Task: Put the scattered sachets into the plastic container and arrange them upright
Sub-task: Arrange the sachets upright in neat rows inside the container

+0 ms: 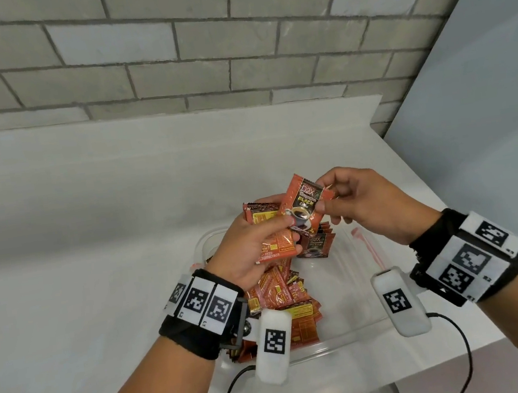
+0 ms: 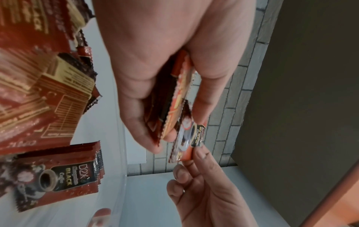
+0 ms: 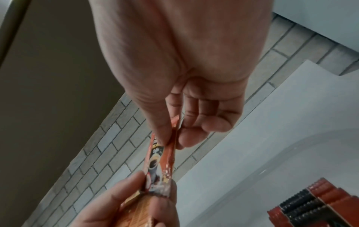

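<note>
Above the plastic container [image 1: 350, 337], the right hand [image 1: 369, 202] is pinching one sachet [image 1: 304, 203] at its 2 o'clock corner; the left hand [image 1: 254, 249] is gripping a sachet stack [image 1: 275, 236].

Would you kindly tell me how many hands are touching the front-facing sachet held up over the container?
2: the right hand pinches the sachet's upper corner, and the left hand holds its lower end with a bundle of sachets.
</note>
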Motion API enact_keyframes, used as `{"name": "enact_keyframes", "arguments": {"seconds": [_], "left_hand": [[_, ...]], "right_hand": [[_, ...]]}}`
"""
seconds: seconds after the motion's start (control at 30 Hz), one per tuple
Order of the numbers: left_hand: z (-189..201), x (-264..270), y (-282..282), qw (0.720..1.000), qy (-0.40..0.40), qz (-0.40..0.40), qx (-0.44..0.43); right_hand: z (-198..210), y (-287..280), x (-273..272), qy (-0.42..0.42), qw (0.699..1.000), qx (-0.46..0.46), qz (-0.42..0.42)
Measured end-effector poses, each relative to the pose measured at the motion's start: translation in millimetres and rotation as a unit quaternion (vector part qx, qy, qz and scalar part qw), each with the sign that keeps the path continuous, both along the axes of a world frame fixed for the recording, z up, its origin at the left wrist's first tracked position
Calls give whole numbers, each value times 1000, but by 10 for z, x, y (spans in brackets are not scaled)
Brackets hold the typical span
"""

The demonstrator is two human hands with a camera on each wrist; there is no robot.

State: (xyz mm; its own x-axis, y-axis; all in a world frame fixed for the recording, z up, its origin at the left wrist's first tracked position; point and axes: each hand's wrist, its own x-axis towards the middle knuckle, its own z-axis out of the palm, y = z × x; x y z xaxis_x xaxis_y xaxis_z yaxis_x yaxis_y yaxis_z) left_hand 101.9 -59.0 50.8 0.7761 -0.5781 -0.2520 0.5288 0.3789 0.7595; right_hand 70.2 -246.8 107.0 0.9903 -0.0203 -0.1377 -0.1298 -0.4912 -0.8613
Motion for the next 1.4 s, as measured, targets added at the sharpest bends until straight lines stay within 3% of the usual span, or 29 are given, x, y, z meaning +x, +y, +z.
{"name": "enact_keyframes", "arguments": {"seconds": [0.17,0.33,0.4,0.5,0.63,0.9,1.4], "left_hand": [[-2,-34,-20,1000,13,6,15],[23,30,21,997,24,58,41],[15,92,79,993,52,86,56],[-3,160,161,990,70,106,63],[-14,165,208,990,71,109,61],[-53,146,253,988,85,111,61],[-80,161,263,989,82,108,65]], "right_hand": [[142,-26,76,-16,999,-37,3],[268,-104,172,38,989,-127,61],[191,-139,184,71,970,-216,82],[-98,-146,173,116,917,-358,134],[-416,-128,212,149,867,-443,171],[-534,-34,301,153,828,-508,182],[-533,30,339,139,822,-523,176]]}}
